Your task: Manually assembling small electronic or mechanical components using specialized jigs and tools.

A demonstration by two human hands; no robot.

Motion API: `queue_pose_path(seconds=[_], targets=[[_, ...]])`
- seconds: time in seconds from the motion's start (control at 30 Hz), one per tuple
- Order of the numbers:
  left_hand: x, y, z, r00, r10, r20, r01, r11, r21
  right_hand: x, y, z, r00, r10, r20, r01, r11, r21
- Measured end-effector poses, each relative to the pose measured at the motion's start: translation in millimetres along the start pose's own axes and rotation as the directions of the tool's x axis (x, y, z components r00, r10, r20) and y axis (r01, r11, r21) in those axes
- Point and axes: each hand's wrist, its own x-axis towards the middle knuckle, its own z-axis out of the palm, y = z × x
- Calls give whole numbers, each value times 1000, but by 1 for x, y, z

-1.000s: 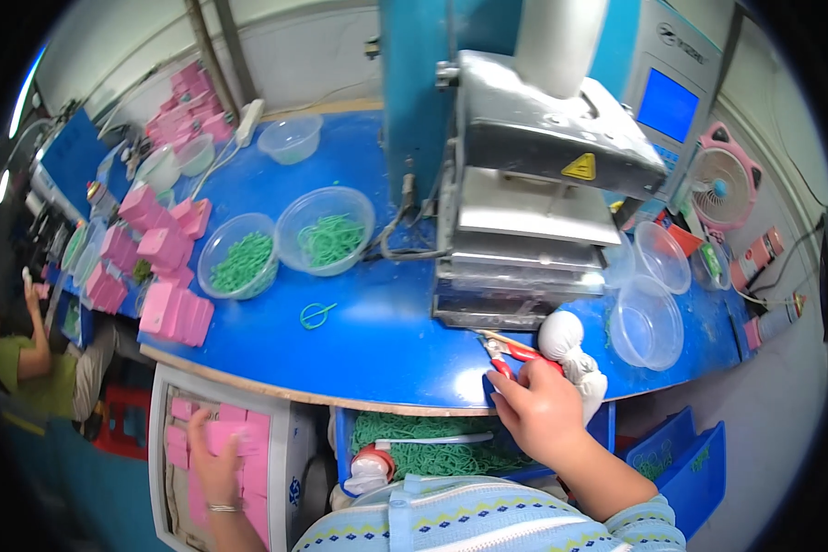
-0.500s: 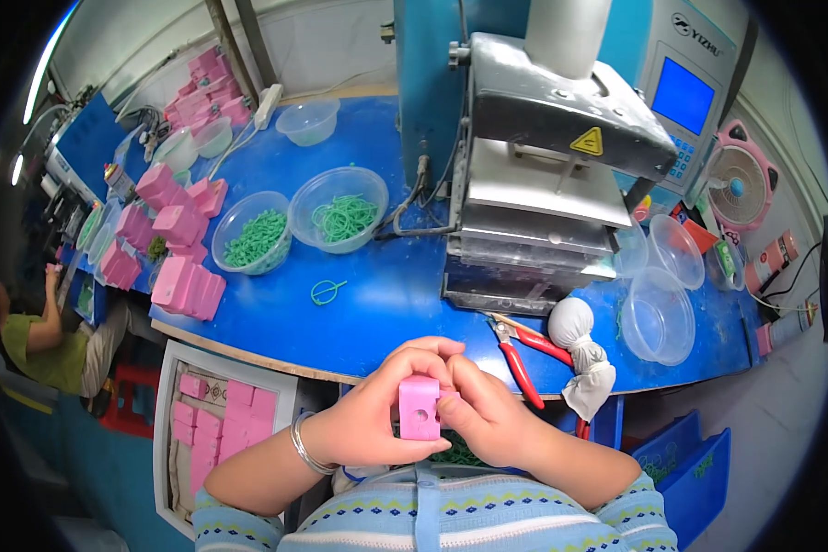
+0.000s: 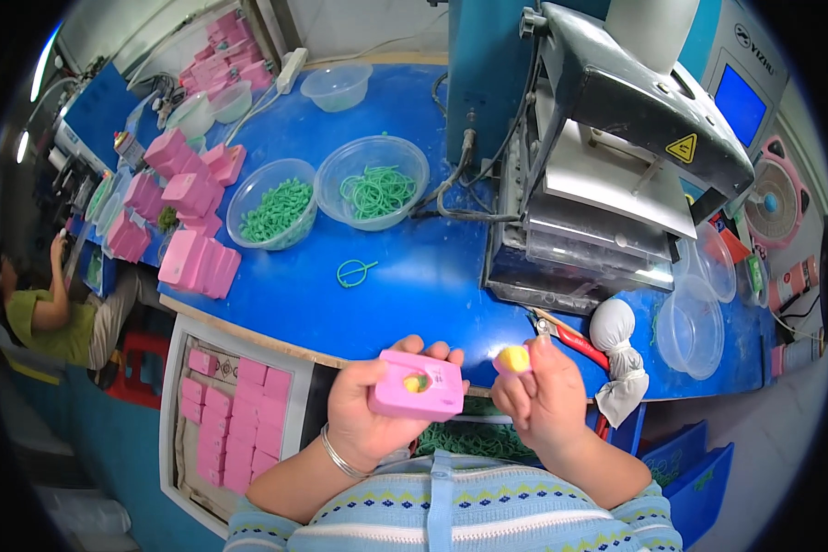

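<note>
- Before the striped shirt [image 3: 506, 501], the left hand [image 3: 363, 421] grips a pink block [image 3: 391, 396], its hollow showing yellow and green; the right hand [image 3: 549, 397] pinches a yellow-and-pink piece [image 3: 515, 358].
- Left, a white-framed case [image 3: 244, 348] holds more pink blocks [image 3: 247, 405].
- Beyond, one clear bowl [image 3: 235, 216] holds short green pieces [image 3: 278, 210], another bowl [image 3: 329, 184] green loops [image 3: 377, 191].
- Unlike earlier, the hands are apart.

Blue tabletop [image 3: 294, 308]: glossy, bordered by a pale wooden front edge [image 3: 248, 331].
Left end: pink blocks [image 3: 189, 265], bunched and partly stacked.
Centre left: 2 green-filled clear bowls [image 3: 340, 164], side by side.
Nearer the front: 1 green loop [image 3: 357, 272], lying apart.
Back: 1 clear bowl [image 3: 338, 90].
Right: a metal press [image 3: 607, 179]; before it, red-handled pliers [image 3: 587, 348] beside a white cloth bundle [image 3: 615, 327].
Far right: clear plastic bowls [image 3: 690, 333].
</note>
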Motion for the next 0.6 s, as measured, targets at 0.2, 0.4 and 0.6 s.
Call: queue_pose_path(seconds=[0.2,0.4,0.6], targets=[[-15,12,5,962,246,122,-260,670,696,5,-1,-13,909,409,-77,-410,912,1],[-3,9,16,836,-31,548,-508,-422,751,-2,4,13,927,318,199,-167,824,-541],[-13,3,2,857,185,481,-513,398,761,2,-10,11,897,406,176,-435,881,185]])
